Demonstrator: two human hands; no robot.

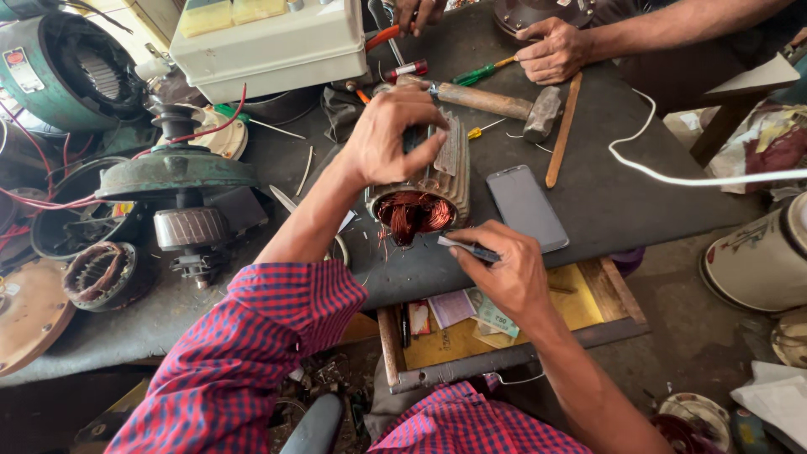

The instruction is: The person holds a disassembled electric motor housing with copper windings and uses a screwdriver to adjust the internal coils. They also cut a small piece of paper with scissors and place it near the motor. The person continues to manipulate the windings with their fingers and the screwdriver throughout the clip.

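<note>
**Operator:** Along the table's left edge I see old motor parts: a green motor housing (63, 71), a rotor on its shaft (187, 227) under a green end cover, and a spare wound stator (99, 273) near the front left corner.

**Colleague:** And your hands?

**Operator:** My left hand (388, 139) is curled over the top of the ribbed stator (429, 189), fingers closed on its fins, steadying it. It stands near the middle of the table's front edge, open end toward me. My right hand (504, 273) is pinched shut on a thin dark tool (469, 249), tip at the copper winding (414, 214).

**Colleague:** How far along does it look?

**Operator:** My guess is midway. The copper winding still fills the bore, with loose strands bulging out, so most of the wire remains seated. I can't tell whether any coil is cut.

**Colleague:** Anything holding things?

**Operator:** An open drawer (504, 324) below the front edge holds paper notes and small cards. Rightward lie a phone (525, 208) face up, a hammer (504, 102) and a wooden stick (563, 130). Another person's hand (555, 50) at the far edge grips a green screwdriver (481, 73). A white cable (672, 172) trails off the right edge.
</note>
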